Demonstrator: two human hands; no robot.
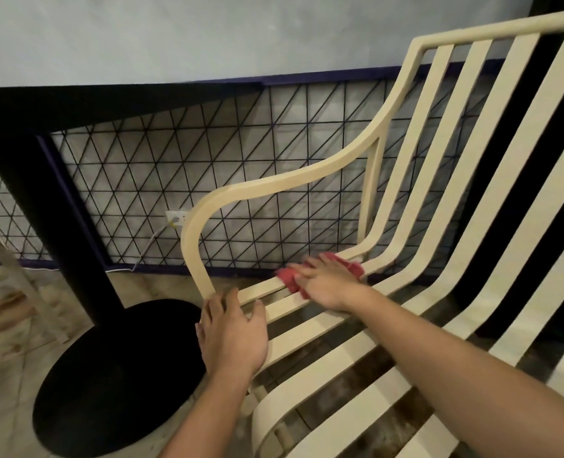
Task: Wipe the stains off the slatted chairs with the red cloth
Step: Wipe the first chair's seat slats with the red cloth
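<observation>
A cream slatted chair [416,226] fills the right half of the head view, its curved armrest [274,186] looping down to the seat's left edge. The red cloth [289,279] lies across the outermost seat slats near the armrest's rear post. My right hand [327,282] presses flat on the cloth with straight fingers and covers most of it. My left hand [232,332] grips the front corner of the seat where the armrest meets it, fingers curled over the frame.
A black table with a thick post [43,206] and a round black base [118,375] stands close on the left. Behind the chair is a black wire lattice panel [208,153] with a wall socket and white cable [175,219]. Another pale chair's edge [6,259] shows far left.
</observation>
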